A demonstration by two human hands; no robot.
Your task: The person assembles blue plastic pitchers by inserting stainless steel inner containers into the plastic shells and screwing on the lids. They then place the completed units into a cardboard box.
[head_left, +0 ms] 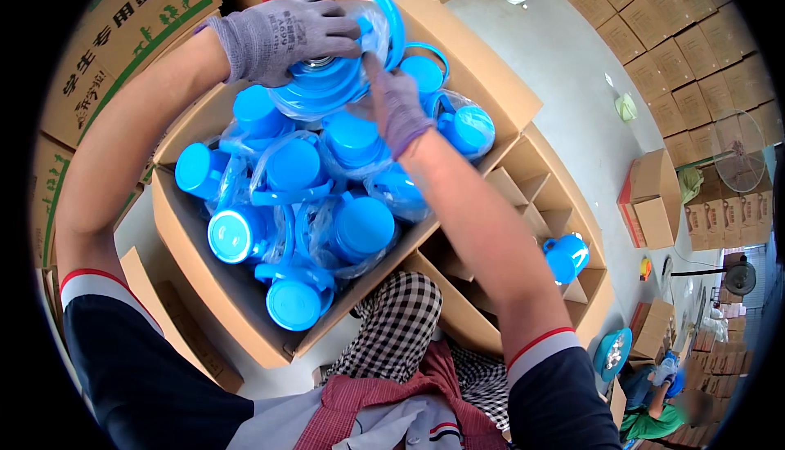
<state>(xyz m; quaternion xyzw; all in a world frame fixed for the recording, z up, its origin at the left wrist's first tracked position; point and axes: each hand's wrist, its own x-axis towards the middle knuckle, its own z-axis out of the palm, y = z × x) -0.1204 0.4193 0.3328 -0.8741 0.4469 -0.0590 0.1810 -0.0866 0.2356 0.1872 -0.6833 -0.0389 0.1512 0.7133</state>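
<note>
A blue jug [315,94] with a large hoop handle is held above the far part of an open cardboard box, partly wrapped in a clear plastic bag [375,35]. My left hand [298,37], in a grey glove, has its fingers bent over the jug from the left. At the jug's right side, my gloved right hand [396,102] is closed on the bag, its fingers partly hidden. Beneath them, the cardboard box [221,319] is filled with several blue jugs [294,164], many in clear bags and tilted different ways.
A divided carton [601,303] stands right of the box, with one blue mug [566,258] in a compartment. Printed cartons [131,41] rise on the left. Stacked boxes [654,33] line the far right. A fan [738,143] stands there, and a person in green [654,421] sits lower right.
</note>
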